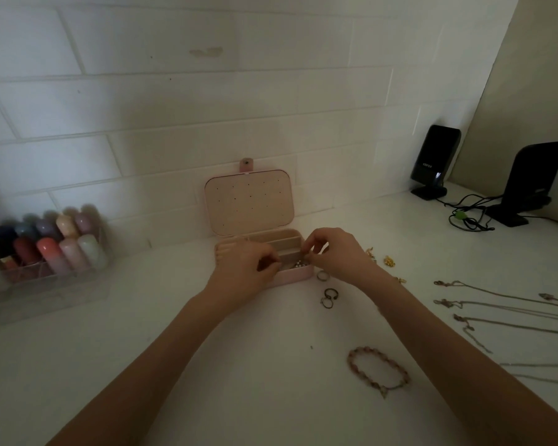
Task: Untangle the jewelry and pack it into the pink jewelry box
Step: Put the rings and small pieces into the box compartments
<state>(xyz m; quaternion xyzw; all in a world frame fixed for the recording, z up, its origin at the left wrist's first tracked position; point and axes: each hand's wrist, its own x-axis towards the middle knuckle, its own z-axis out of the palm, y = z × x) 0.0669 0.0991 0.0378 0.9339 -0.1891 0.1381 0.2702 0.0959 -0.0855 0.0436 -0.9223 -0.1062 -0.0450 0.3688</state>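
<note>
- small pink rectangular jewelry box sits at 12 o'clock on the white countertop, lid open and leaning back toward the tiled wall, peg holes visible in its inner face
- left hand over the box's front left, fingers curled; what it holds is not visible, cannot tell
- right hand at the box's front right corner, thumb and fingers pinched together over a small silvery tangle in the front compartment; too small to tell if it grips it
- three metal rings just in front of the box at 1 o'clock, under the right wrist
- small gold pieces at 2 o'clock, right of the right hand
- thin chain necklaces laid out in rows at 3 o'clock, apart from each other
- pink beaded bracelet at 4 o'clock, lying alone
- clear tray of pastel bottles at 9 o'clock
- two black speakers with cables at 2 o'clock, far back
</note>
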